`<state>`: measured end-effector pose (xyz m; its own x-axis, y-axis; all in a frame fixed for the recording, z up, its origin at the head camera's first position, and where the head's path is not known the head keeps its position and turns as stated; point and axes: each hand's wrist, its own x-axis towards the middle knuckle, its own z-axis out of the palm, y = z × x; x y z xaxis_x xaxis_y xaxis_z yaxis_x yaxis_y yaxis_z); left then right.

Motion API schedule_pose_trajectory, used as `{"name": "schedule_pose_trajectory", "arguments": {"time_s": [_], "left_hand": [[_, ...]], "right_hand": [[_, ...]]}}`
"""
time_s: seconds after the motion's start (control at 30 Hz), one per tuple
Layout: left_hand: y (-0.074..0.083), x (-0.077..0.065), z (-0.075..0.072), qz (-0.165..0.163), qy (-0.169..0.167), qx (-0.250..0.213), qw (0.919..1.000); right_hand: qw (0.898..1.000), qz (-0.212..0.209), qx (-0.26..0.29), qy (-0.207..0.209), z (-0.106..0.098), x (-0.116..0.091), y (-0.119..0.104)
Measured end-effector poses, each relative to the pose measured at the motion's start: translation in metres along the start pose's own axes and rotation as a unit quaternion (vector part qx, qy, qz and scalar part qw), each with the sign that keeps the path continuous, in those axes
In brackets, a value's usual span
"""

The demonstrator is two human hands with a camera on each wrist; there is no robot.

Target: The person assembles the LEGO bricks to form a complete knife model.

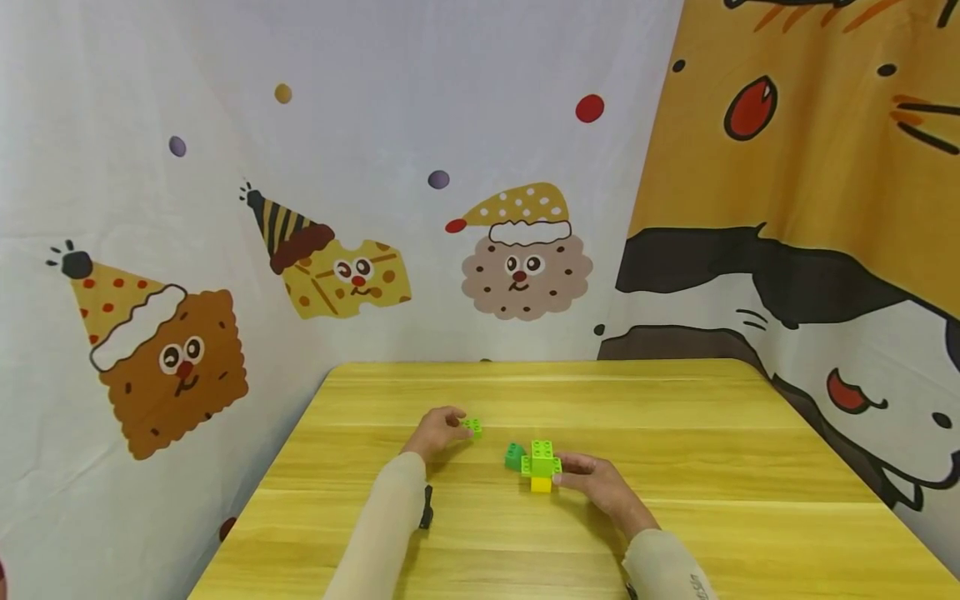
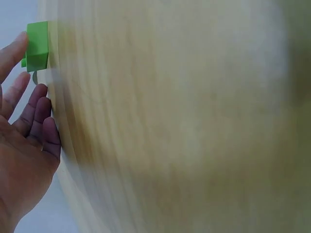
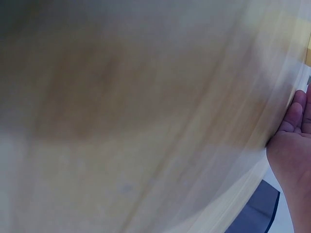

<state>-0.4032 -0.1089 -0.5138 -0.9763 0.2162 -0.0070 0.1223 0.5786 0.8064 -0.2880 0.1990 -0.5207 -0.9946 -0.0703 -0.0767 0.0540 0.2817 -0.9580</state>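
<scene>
Over the table (image 1: pixel 750 467), left hand (image 1: pixel 435 432) pinches a brick (image 1: pixel 473 426); right hand (image 1: pixel 602 486) grips the stack (image 1: pixel 542 465), probably to steady it.

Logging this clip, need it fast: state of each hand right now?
Left hand: at the small light green brick; whether it grips cannot be told.
Right hand: closed, holding the brick build at its side.

Your head view is bright and quite clear, with soft, faint shadows on the table (image 1: pixel 517 550). Your two wrist views are duller and hazy; there its surface is blurred, under broad shadows.
</scene>
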Motion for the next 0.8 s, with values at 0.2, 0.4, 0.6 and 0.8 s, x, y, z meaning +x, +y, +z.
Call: {"name": "schedule_pose_trajectory", "arguments": {"time_s": [0.2,0.4,0.6,0.8], "left_hand": [[0.0005,0.0008,0.0019,0.002,0.002,0.004,1.0],[0.0041,0.0001,0.0023,0.011,0.011,0.028,0.9995],[0.004,0.001,0.0015,0.004,0.014,0.021,0.9997],[0.0047,-0.0008,-0.0005,-0.002,0.01,0.001,0.9999]], "right_hand": [[1.0,-0.003,-0.002,0.0,0.0005,0.0009,0.0005],[1.0,-0.008,0.0,-0.001,0.0008,0.0014,0.0003],[1.0,-0.006,0.002,-0.003,0.0005,0.0001,-0.0013],[1.0,-0.005,0.002,-0.004,0.0002,-0.001,-0.0017]]}}
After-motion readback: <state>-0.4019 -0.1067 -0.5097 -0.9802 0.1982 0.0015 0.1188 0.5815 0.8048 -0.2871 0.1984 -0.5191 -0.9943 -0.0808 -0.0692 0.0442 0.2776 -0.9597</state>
